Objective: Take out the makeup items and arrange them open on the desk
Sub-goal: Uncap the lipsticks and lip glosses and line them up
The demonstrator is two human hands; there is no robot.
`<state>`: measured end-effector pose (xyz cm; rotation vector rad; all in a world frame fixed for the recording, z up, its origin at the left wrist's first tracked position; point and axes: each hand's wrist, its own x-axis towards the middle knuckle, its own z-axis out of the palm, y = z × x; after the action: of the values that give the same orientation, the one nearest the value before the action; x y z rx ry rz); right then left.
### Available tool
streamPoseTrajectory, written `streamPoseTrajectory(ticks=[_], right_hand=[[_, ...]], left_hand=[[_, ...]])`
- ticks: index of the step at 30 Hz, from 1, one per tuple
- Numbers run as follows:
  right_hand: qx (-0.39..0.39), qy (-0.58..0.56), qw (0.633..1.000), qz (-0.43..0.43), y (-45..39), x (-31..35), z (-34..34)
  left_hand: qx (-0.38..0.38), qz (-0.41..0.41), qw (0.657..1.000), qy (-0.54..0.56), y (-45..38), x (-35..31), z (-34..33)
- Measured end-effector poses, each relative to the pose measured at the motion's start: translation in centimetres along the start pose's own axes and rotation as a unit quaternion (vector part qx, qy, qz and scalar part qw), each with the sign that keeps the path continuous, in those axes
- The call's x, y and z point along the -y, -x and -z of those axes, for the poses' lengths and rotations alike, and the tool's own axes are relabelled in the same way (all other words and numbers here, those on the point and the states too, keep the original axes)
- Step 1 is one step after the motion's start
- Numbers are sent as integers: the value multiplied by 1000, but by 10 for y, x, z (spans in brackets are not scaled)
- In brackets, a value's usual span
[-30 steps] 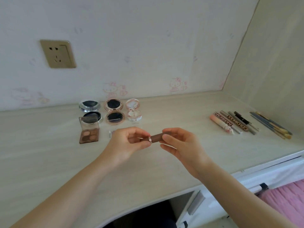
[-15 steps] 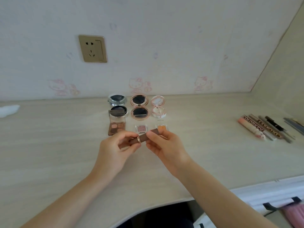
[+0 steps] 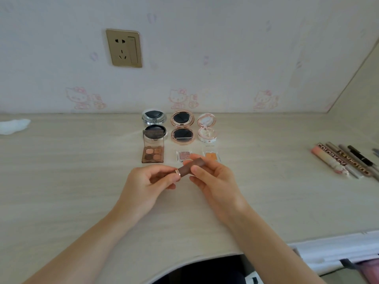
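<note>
the lipstick tube (image 3: pixel 191 167) is a short, matte brown cylinder with a rose-gold metal ring at its left end; it is held level-to-slightly-tilted above the table (image 3: pixel 61 181), between both hands. the left hand (image 3: pixel 146 185) pinches the ringed end between thumb and curled fingers; the right hand (image 3: pixel 213 181) grips the brown cap end, thumb on the near side, fingers wrapped behind. just beyond the hands lie three rows of opened items: a four-pan brown eyeshadow palette (image 3: pixel 153 154) beyond the left hand, a pink single shadow (image 3: pixel 184 155) and an orange single shadow (image 3: pixel 211 155) directly behind the tube, and three open round compacts (image 3: pixel 182 128) farther back. well to the right of the right hand lies a group of slim tubes and pencils (image 3: pixel 344 160).
</note>
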<state>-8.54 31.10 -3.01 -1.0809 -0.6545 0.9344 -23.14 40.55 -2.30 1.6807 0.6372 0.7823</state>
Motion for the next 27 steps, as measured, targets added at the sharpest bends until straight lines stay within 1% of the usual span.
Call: streamPoseTrajectory(ticks=[4,8,9,12,14,19,21,23,25,27], right_hand=[[4,-34,999,2,1,0,-1],[-10,43,999,27,3,-3,-5],[-12,43,998,32,3,-3,-5],[1,27,999,27,3,-3,-5],[13,39,999,21,4,-3,-5],[13,39,999,20,4,-2,-4],[0,22,1000,23,3,-3,-3],[-29,17,999,21,2,-3,-1],[-60,45,997,20,2,-4,-2],[-76,87,993,22,2,-6,-4]], left_hand=[[-29,-27,999,-30,3,2,-2],[-38,-66,994,-75,7,3,-7],[-37,-68,994,-78,7,3,-8],[-19,-33,999,-31,5,-1,-8],[-13,-8,1000,3,6,-4,-6],[4,3,1000,-3,5,-4,-5],[2,-8,999,-40,6,-2,-5],[-11,-32,993,-116,8,2,-4],[-26,-72,978,-192,10,5,-5],[-30,-113,964,-238,9,5,-6]])
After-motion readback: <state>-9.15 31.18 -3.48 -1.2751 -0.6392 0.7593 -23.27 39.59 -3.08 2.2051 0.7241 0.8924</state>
